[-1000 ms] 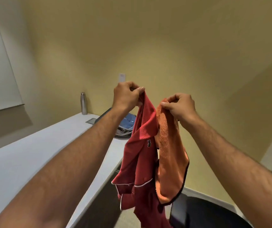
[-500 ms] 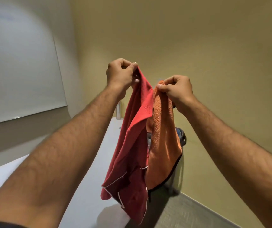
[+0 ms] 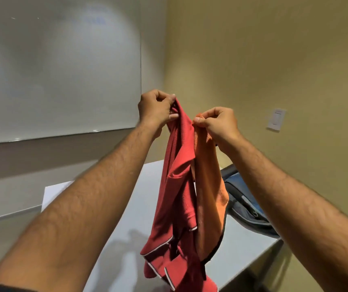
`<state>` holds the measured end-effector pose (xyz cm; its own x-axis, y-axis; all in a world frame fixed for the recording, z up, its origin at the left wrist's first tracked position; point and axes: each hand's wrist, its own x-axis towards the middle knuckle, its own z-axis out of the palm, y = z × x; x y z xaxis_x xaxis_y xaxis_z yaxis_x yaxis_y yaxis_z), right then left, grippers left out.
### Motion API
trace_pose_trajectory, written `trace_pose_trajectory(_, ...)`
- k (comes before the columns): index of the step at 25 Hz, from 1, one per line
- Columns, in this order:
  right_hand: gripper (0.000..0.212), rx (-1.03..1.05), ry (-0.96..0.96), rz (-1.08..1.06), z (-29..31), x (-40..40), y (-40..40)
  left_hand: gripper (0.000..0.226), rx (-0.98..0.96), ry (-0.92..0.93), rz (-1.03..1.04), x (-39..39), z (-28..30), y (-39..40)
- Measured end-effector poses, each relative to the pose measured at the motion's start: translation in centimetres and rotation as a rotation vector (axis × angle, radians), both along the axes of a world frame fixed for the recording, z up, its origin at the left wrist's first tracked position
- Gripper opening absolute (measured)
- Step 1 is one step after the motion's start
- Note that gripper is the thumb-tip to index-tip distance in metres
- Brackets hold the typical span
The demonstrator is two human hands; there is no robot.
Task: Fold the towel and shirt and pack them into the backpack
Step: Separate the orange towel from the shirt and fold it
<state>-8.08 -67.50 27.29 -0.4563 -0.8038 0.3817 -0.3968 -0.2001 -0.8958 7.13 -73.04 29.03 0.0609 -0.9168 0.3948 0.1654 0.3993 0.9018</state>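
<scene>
Two cloths are held up in the air above the table [image 3: 131, 207]. The red shirt [image 3: 177, 186] is pinched at its top by the left hand [image 3: 157, 108], the fingers curled and pressed onto the fabric with the thumb. The orange towel [image 3: 210, 186] is pinched at its top edge by the right hand [image 3: 217, 123], thumb and forefinger closed on the cloth, the other fingers curled in. Both pieces hang loose and bunched side by side, touching, with the shirt's lower part dangling over the table's near edge.

Judging by this, the task is at an early stage: neither piece is seen folded, and nothing is seen packed. Separating the two, folding each and loading them all appear to remain.

The backpack [image 3: 247, 203] lies on the table toward its right edge, partly hidden behind the towel and the right forearm; whether it is unzipped cannot be told. A whiteboard [image 3: 59, 66] is mounted on the left wall and a switch plate [image 3: 276, 119] on the right wall. The bare table surface below seems free for folding.
</scene>
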Motion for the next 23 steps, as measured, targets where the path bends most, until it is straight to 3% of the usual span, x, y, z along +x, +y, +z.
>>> trace_pose_trajectory(8,0.018,0.062,-0.087,0.126,-2.4,3.0,-10.7,0.012,0.065,-0.040,0.154,2.0,-2.8,-8.5)
trace_pose_trajectory(23,0.019,-0.145,-0.126,0.174,1.9,5.5,-25.9,0.013,-0.100,-0.041,0.320,4.9,2.6,-19.9)
